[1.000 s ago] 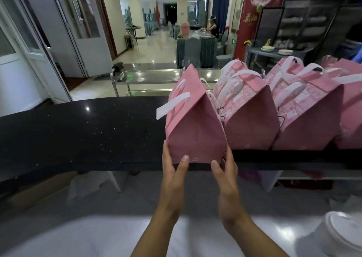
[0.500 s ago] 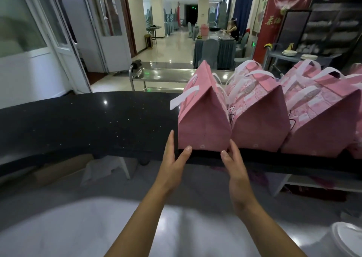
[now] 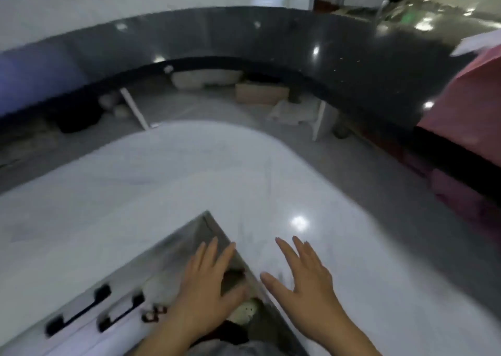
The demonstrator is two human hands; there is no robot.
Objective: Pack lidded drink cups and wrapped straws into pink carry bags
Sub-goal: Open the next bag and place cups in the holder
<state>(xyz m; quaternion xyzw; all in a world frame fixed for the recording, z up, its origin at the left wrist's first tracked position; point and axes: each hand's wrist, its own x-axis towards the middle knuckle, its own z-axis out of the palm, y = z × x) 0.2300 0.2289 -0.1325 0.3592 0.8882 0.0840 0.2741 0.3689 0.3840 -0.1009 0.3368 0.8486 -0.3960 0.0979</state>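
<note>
Both hands free at the counter corner
Left hand point(image 3: 206, 282) and right hand point(image 3: 301, 277) are spread flat and hold nothing, at the white counter's point(image 3: 189, 179) near edge. Its top runs wide ahead. Far right, a pink carry bag point(image 3: 466, 103) stands on the black ledge point(image 3: 271, 35).

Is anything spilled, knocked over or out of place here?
Nothing stands out, though the picture is blurred. The left hand and right hand are open and empty, low in view; a pink bag sits on the black ledge, far right.
</note>
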